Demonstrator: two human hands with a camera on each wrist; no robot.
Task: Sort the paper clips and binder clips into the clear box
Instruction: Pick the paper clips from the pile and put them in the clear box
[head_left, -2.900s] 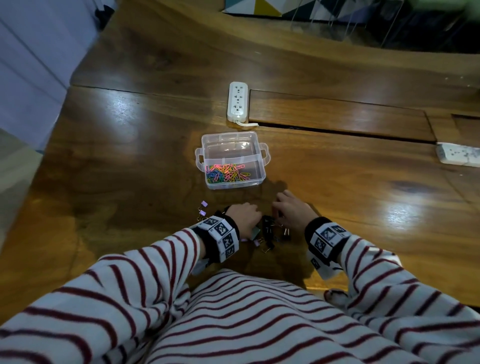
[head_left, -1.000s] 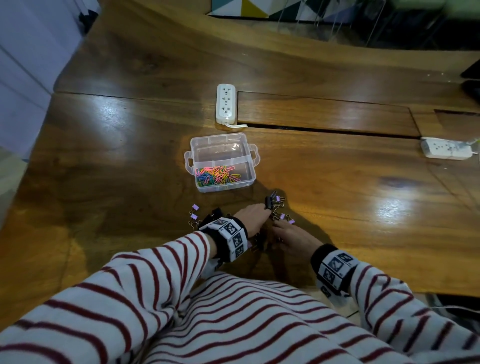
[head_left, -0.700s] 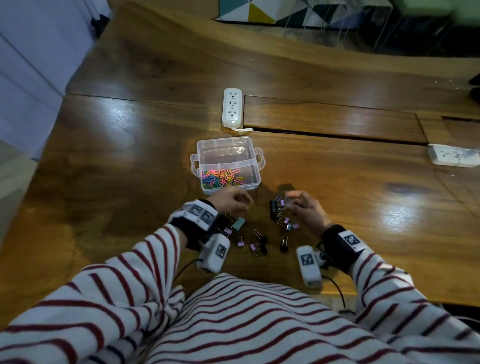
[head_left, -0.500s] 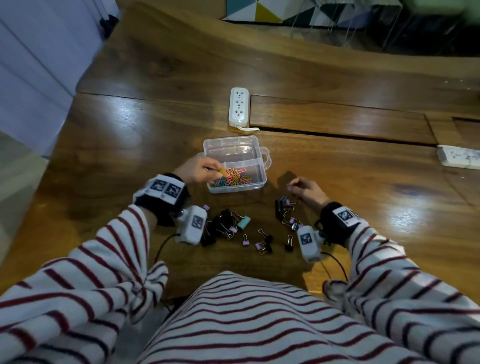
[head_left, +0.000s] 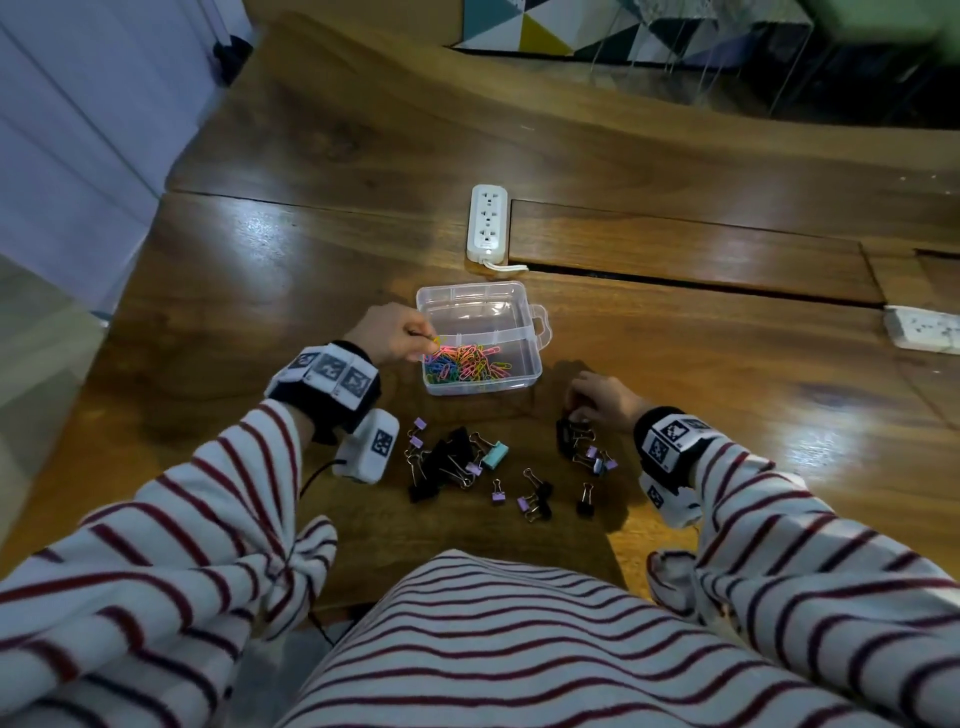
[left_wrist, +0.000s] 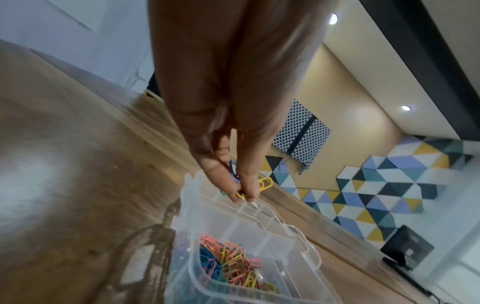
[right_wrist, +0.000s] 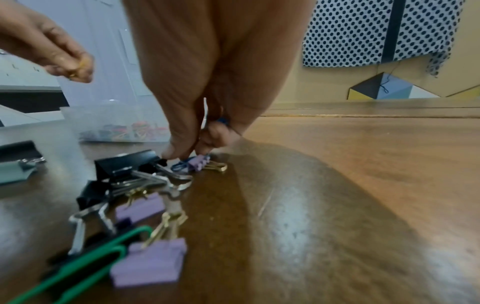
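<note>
Left wrist — yellow paper clip (left_wrist: 263, 183) between fingertips (left_wrist: 228, 191)

Head view looks steeply down; both wrist views sit close, sharing the clear box (head_left: 480, 338).

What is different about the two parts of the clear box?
The near part of the clear box holds a heap of colourful paper clips; the far part looks empty. The left hand, pinching a yellow paper clip, is at the near part's left edge; no hand is at the far part. Both parts are see-through, open on top and share a wall.
</note>
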